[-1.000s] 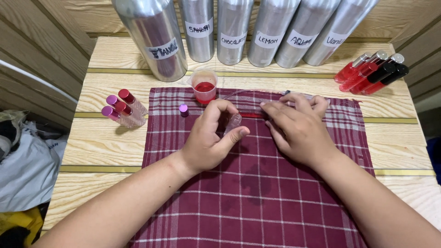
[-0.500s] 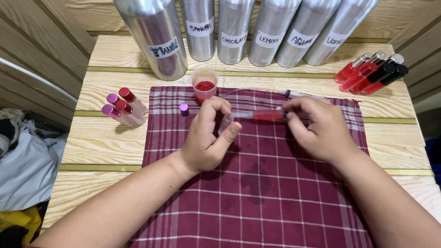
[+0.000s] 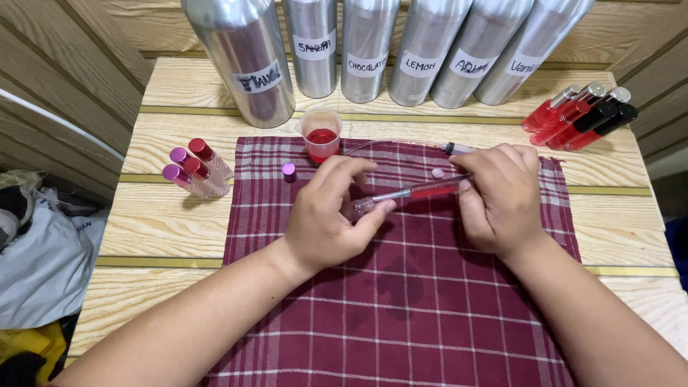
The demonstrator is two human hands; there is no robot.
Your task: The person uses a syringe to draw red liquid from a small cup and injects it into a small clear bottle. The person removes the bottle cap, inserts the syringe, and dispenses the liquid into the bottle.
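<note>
The left hand [image 3: 322, 218] pinches a small clear vial [image 3: 358, 208] above the checked cloth [image 3: 401, 308], and the right hand [image 3: 502, 204] is closed around a syringe [image 3: 430, 190] with red liquid, its tip at the mouth of the vial. If the syringe tilts or is pressed too fast, the liquid may overflow and stain the cloth. The open cup [image 3: 320, 136] of red liquid stands just behind the left hand, so a knuckle may knock it
</note>
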